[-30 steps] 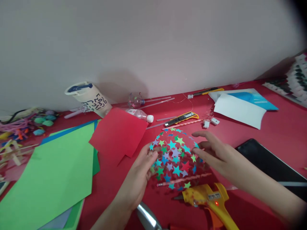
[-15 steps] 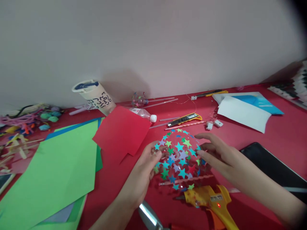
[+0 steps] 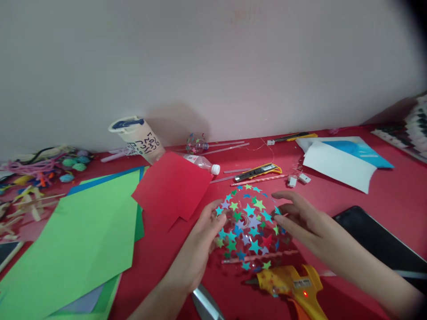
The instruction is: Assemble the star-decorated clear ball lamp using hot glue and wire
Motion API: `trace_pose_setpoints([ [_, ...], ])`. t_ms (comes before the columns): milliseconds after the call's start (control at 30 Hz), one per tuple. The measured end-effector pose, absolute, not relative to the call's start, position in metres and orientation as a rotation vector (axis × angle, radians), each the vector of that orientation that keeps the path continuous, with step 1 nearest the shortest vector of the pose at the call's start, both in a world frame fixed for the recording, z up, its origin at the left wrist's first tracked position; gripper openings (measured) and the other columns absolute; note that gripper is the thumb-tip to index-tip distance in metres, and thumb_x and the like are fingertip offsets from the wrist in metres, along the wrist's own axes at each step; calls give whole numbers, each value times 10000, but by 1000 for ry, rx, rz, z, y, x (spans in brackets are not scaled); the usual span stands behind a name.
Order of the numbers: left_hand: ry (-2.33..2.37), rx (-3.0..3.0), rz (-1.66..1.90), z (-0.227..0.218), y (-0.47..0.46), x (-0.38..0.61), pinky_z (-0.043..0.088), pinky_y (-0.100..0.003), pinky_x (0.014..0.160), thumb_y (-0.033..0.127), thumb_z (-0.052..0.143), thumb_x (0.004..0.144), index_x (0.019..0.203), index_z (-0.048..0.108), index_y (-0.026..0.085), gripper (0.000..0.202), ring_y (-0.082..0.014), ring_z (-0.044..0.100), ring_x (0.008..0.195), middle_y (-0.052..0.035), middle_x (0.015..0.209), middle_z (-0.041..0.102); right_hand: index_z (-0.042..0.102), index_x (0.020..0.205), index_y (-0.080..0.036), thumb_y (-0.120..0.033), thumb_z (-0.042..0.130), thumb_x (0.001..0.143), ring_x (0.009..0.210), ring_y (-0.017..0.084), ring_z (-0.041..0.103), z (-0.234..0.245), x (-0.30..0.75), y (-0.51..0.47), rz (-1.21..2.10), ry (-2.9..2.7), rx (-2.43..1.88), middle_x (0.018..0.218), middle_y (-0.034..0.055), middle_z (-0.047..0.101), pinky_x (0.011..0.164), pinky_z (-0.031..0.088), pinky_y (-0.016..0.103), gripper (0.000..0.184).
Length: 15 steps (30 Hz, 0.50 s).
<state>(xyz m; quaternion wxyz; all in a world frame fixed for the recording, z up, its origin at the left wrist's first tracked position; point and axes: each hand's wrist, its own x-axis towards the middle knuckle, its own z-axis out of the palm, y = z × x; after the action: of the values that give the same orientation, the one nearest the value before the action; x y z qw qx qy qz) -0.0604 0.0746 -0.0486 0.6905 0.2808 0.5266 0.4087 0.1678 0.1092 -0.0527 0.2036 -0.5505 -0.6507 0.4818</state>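
A clear, see-through dome (image 3: pixel 246 229) dotted with blue, green, purple and red star stickers sits between my two hands. My left hand (image 3: pixel 203 233) curls round its left side, with the thumb on the near face and some fingers hidden behind it. On the opposite side, my right hand (image 3: pixel 305 220) holds it with curved fingers. A pink pencil (image 3: pixel 230 262) shows partly through the dome's lower part. Just below lies a yellow glue gun (image 3: pixel 285 284), its red light lit. A shiny metal tool (image 3: pixel 207 304), partly cut off, lies near my left wrist.
A utility knife (image 3: pixel 258 172), another pencil (image 3: pixel 256 181) and a plastic bottle (image 3: pixel 203 163) lie behind the dome. Red paper (image 3: pixel 171 186) and green paper (image 3: pixel 100 222) are leftward. A black tablet-like slab (image 3: pixel 376 235) sits under my right forearm. A white cup (image 3: pixel 142 140) stands near the wall.
The whole view has shifted slightly, so things appear a little lower. Both hands stay on the starry dome, with almost no change in their grip.
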Motion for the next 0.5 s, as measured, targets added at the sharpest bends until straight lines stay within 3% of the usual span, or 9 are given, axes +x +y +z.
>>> trace_pose_setpoints([
  [167, 1252, 660, 864, -50, 72, -63, 411, -295, 835, 487, 485, 872, 1265, 452, 359, 414, -216, 436, 1249, -2, 1341, 521, 363, 1208, -283, -477, 466, 880, 816, 177, 647, -61, 168, 110, 1389, -1719, -1460, 1017, 51, 620, 737, 531, 340, 395],
  [300, 1321, 657, 824, -50, 69, -63, 407, -295, 897, 520, 516, 843, 1296, 414, 394, 480, -215, 345, 1325, 52, 1474, 365, 381, 1206, -289, -490, 481, 873, 962, 185, 630, -65, 168, 110, 1347, -1704, -1460, 1125, 64, 591, 804, 537, 328, 402],
  [400, 1367, 645, 794, -52, 68, -63, 418, -338, 908, 541, 558, 805, 1366, 361, 338, 628, -258, 377, 1306, 1, 1520, 287, 397, 1198, -289, -495, 491, 868, 1036, 198, 611, -65, 166, 110, 1359, -1678, -1431, 1134, 66, 597, 840, 537, 327, 401],
  [500, 1437, 614, 822, -56, 67, -66, 374, -347, 964, 526, 599, 780, 1386, 368, 295, 688, -264, 270, 1369, -23, 1524, 281, 404, 1206, -290, -485, 488, 877, 1083, 216, 598, -64, 166, 109, 1379, -1643, -1367, 1184, 78, 585, 890, 524, 362, 392],
])
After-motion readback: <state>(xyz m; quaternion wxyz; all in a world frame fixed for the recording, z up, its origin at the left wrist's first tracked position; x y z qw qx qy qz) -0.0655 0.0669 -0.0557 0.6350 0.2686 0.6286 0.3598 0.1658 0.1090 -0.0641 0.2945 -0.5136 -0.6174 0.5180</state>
